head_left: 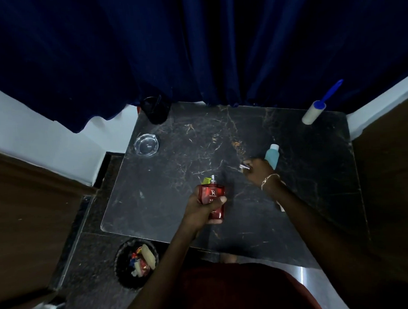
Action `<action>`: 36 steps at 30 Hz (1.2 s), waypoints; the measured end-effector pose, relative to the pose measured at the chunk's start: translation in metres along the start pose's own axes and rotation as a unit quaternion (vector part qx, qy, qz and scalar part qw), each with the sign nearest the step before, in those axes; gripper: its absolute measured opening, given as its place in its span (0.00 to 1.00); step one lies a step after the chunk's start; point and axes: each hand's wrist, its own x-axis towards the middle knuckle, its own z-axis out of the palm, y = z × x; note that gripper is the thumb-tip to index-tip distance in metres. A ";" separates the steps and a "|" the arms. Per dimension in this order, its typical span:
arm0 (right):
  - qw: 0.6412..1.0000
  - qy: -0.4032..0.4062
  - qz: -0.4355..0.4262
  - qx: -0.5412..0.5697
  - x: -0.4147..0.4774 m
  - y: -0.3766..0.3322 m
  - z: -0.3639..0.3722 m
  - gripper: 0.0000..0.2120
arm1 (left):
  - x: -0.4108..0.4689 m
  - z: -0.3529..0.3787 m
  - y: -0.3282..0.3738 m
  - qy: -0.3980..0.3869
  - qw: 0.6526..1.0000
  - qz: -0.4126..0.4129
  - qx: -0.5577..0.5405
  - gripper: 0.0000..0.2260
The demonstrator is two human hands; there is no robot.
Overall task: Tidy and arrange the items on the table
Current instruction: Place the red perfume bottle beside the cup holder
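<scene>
- The left hand (201, 207) is clamped round a red perfume bottle (213, 198), thumb across its front, bottle held above the table's near-middle. Its spray nozzle is bare and points away from the person.
- The bottle's long axis runs near to far, tilted slightly; the nozzle is at the far end, beyond the fingers.
- The right hand (260, 173) lies to the right of and a little beyond the left hand, close but apart. Its fingers are pinched together on a small clear cap (244, 167), blurred, so its exact shape cannot be told.
- My reading: the cap belongs on the nozzle. It lies up and right of the nozzle, so the right hand would need to come leftward and slightly nearer, then press along the bottle's axis.
- A green comb (205, 180) shows just behind the left hand, beside the nozzle; whether it touches the bottle I cannot tell.
- A blue bottle (272, 155) stands just beyond the right hand, partly hidden by it.
- Far to the right hand's upper right, a lint roller (313, 113) leans at the table's corner.
- Well beyond and left of the left hand sit a glass ashtray (146, 144) and a black holder (155, 109).
- The table (294, 220) is dark veined marble, glossy, probably slippery.
- A blue curtain (193, 49) hangs behind; a bin (120, 267) holding wrappers sits on the floor, below and left of the left arm.
</scene>
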 end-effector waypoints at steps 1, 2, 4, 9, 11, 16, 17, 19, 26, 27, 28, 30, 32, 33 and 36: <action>0.997 -0.001 -0.013 0.071 -0.003 -0.005 -0.005 0.10 | -0.003 -0.001 0.002 -0.008 1.000 -0.001 0.000 0.24; 0.988 -0.014 -0.013 0.154 -0.008 -0.011 -0.011 0.11 | -0.005 -0.001 0.004 -0.019 1.000 0.002 0.002 0.25; 0.953 -0.071 -0.016 0.294 -0.018 -0.019 -0.024 0.16 | -0.011 -0.002 0.009 -0.038 0.999 0.015 0.013 0.25; 0.925 -0.181 -0.104 0.318 -0.037 -0.042 -0.048 0.15 | -0.024 0.002 0.018 -0.043 0.996 0.060 0.051 0.24; 0.920 -0.223 -0.122 0.298 -0.040 -0.049 -0.055 0.14 | -0.028 0.003 0.020 -0.035 0.994 0.074 0.066 0.23; 0.913 -0.284 -0.147 0.253 -0.039 -0.059 -0.065 0.13 | -0.039 -0.001 0.027 -0.038 0.990 0.108 0.086 0.21; 0.911 -0.294 -0.151 0.245 -0.039 -0.060 -0.065 0.12 | -0.041 -0.002 0.028 -0.039 0.989 0.113 0.092 0.21; 0.910 -0.307 -0.155 0.233 -0.039 -0.062 -0.066 0.11 | -0.046 -0.003 0.031 -0.037 0.987 0.116 0.108 0.20; 0.911 -0.310 -0.174 0.209 -0.035 -0.075 -0.066 0.08 | -0.052 -0.003 0.042 -0.026 0.984 0.129 0.118 0.17; 0.909 -0.313 -0.178 0.212 -0.033 -0.077 -0.068 0.09 | -0.051 -0.002 0.043 -0.023 0.985 0.131 0.113 0.18; 0.907 -0.314 -0.182 0.214 -0.031 -0.078 -0.070 0.09 | -0.051 -0.001 0.044 -0.020 0.985 0.131 0.108 0.18; 0.906 -0.307 -0.181 0.228 -0.027 -0.078 -0.070 0.11 | -0.048 -0.001 0.047 -0.018 0.986 0.130 0.102 0.19; 0.907 -0.286 -0.161 0.266 -0.028 -0.076 -0.065 0.15 | -0.043 -0.002 0.052 -0.016 0.987 0.131 0.097 0.20; 0.907 -0.268 -0.146 0.291 -0.030 -0.075 -0.060 0.19 | -0.041 -0.004 0.054 -0.014 0.987 0.132 0.091 0.20; 0.908 -0.204 -0.081 0.356 -0.037 -0.074 -0.042 0.25 | -0.030 -0.013 0.058 -0.005 0.989 0.135 0.063 0.20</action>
